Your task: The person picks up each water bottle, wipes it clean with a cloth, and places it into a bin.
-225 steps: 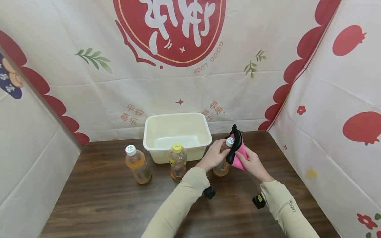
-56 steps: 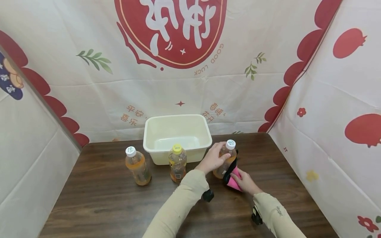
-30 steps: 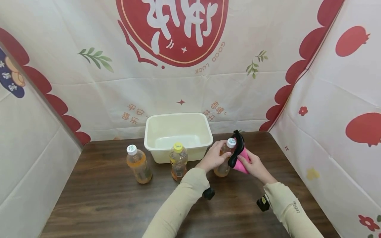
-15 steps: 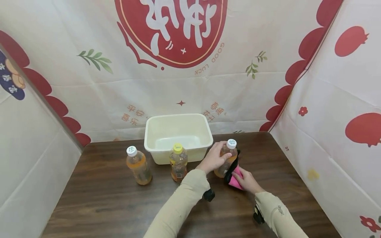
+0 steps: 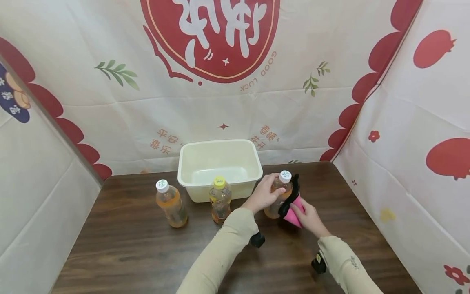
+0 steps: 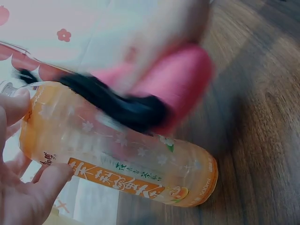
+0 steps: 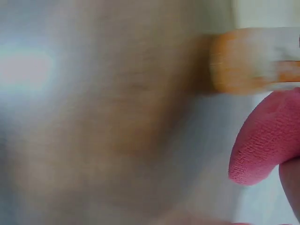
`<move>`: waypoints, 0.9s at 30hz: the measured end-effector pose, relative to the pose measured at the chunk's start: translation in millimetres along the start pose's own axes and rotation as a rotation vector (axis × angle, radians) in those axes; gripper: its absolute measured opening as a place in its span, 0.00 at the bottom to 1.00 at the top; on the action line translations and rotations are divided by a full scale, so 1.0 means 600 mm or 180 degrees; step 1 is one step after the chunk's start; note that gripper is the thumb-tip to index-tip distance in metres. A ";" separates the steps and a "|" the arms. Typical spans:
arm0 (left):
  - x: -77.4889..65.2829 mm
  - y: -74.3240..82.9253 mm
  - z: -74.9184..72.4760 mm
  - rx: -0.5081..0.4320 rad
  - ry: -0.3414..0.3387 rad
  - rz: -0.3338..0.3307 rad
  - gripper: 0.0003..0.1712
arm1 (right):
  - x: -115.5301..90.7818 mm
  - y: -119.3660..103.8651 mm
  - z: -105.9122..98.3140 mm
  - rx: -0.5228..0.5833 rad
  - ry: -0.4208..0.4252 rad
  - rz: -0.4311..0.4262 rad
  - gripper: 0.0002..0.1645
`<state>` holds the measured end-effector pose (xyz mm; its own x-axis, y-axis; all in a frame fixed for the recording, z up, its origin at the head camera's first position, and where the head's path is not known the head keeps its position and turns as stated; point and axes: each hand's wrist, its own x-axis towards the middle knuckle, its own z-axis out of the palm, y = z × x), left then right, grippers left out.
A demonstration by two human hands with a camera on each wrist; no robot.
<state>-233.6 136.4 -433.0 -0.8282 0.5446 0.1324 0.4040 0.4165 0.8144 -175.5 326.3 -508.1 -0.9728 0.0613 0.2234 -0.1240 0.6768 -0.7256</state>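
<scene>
My left hand (image 5: pixel 265 193) grips a clear plastic drink bottle (image 5: pixel 272 210) near its top, thumb and fingers around it. The bottle has a white cap and an orange label with white flowers (image 6: pixel 126 173); its base appears to be on the table. My right hand (image 5: pixel 310 218) holds a soft pink piece of cloth (image 5: pixel 293 217) with a thick black edge. The black edge lies against the bottle's right side. Blur softens the cloth in the left wrist view, while a rough pink fold (image 7: pixel 267 140) shows in the right wrist view.
Left of my hands stands a yellow-capped bottle (image 5: pixel 220 203), and farther left another white-capped bottle (image 5: pixel 172 208). A cream plastic basin (image 5: pixel 189 189) sits behind them. The dark wooden table (image 5: pixel 139 253) is bounded by printed cloth walls at back and sides.
My right hand has gone down, up and down again with the pink cloth along the bottle; since half a second ago it has risen. My left hand keeps its grip.
</scene>
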 end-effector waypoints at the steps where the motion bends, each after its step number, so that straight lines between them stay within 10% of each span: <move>1: 0.001 -0.001 -0.001 -0.0013 0.0017 0.0010 0.27 | 0.005 -0.011 -0.009 0.0025 0.0078 -0.0064 0.14; 11: 0.003 -0.004 -0.003 0.0158 0.0132 0.0163 0.25 | 0.039 -0.090 -0.062 0.0080 0.0004 -0.0611 0.14; 27: -0.001 0.001 0.001 0.0054 0.0046 0.0009 0.27 | -0.011 0.014 0.018 -0.0050 -0.0255 -0.0030 0.11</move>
<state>-232.8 136.9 -433.1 -0.8324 0.5354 0.1429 0.4129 0.4273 0.8043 -172.3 323.9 -522.5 -0.9842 -0.0036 0.1769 -0.1308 0.6886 -0.7133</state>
